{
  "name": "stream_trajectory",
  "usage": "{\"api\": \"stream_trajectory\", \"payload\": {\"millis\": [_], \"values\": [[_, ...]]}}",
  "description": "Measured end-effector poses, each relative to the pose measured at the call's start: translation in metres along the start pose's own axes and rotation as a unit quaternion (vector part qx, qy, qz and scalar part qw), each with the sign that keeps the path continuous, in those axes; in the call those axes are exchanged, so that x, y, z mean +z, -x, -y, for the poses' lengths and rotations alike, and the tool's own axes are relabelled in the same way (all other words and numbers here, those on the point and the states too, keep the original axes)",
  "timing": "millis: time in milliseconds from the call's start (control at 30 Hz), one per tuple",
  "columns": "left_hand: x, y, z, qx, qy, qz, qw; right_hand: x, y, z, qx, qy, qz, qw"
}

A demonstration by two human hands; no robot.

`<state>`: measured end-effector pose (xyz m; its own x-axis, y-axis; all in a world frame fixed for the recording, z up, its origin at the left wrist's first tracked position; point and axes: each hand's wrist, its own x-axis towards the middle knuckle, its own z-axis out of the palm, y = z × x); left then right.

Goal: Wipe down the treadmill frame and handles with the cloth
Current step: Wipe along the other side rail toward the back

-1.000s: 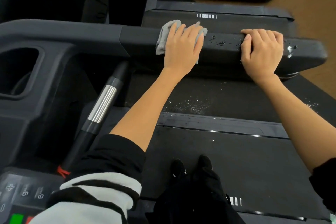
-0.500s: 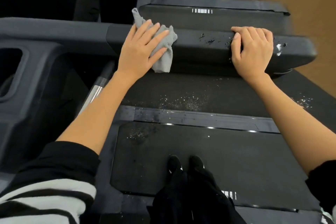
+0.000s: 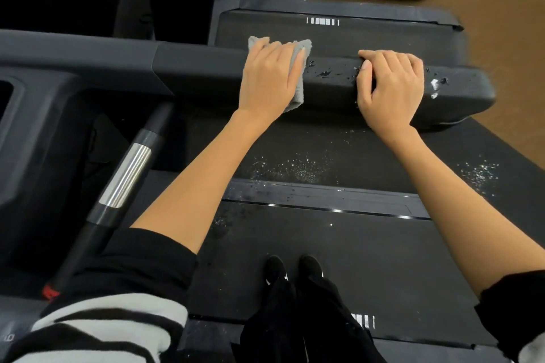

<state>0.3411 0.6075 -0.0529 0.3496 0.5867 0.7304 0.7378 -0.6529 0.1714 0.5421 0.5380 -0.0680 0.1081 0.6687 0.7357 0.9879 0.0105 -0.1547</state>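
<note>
A dark treadmill handrail (image 3: 333, 85) runs across the view from left to right. My left hand (image 3: 268, 79) lies flat on a grey cloth (image 3: 299, 88) and presses it onto the top and near side of the rail. About a hand's width to the right, my right hand (image 3: 392, 88) grips the rail with its fingers curled over the top and its thumb on the near face. Dark specks (image 3: 324, 73) dot the rail between my hands. White flecks (image 3: 435, 85) sit near its right end.
A silver-banded grip handle (image 3: 126, 177) slants down at the left beside the console housing (image 3: 38, 115). My feet (image 3: 292, 268) stand on the black belt (image 3: 368, 268). Pale dust (image 3: 289, 168) lies on the mat below the rail. Another treadmill (image 3: 324, 29) stands beyond, with wooden floor (image 3: 507, 23) at right.
My left hand slid the cloth left along the rail, then back right towards my right hand. My right hand has kept its grip in the same place.
</note>
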Motion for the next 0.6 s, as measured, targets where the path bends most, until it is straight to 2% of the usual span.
{"api": "stream_trajectory", "payload": {"millis": [67, 200, 267, 333, 433, 600], "values": [[0.004, -0.01, -0.017, -0.005, 0.011, 0.001, 1.0, 0.0, 0.0, 0.0, -0.001, 0.0, -0.004, 1.0], [0.019, -0.019, -0.067, 0.048, 0.049, 0.036, 0.997, -0.001, 0.0, -0.001, -0.003, 0.005, -0.002, 1.0], [0.024, -0.018, -0.078, 0.02, 0.094, 0.053, 0.994, -0.002, -0.001, -0.002, -0.002, 0.008, 0.003, 1.0], [0.023, -0.013, -0.07, 0.038, 0.101, 0.071, 0.992, -0.005, 0.0, -0.003, -0.006, -0.002, 0.018, 1.0], [0.009, -0.005, -0.045, 0.123, 0.055, 0.123, 0.983, -0.011, -0.001, -0.004, -0.01, -0.028, 0.052, 0.998], [-0.012, 0.008, 0.001, 0.163, 0.015, 0.106, 0.981, -0.016, -0.003, -0.002, -0.006, -0.053, 0.078, 0.996]]}}
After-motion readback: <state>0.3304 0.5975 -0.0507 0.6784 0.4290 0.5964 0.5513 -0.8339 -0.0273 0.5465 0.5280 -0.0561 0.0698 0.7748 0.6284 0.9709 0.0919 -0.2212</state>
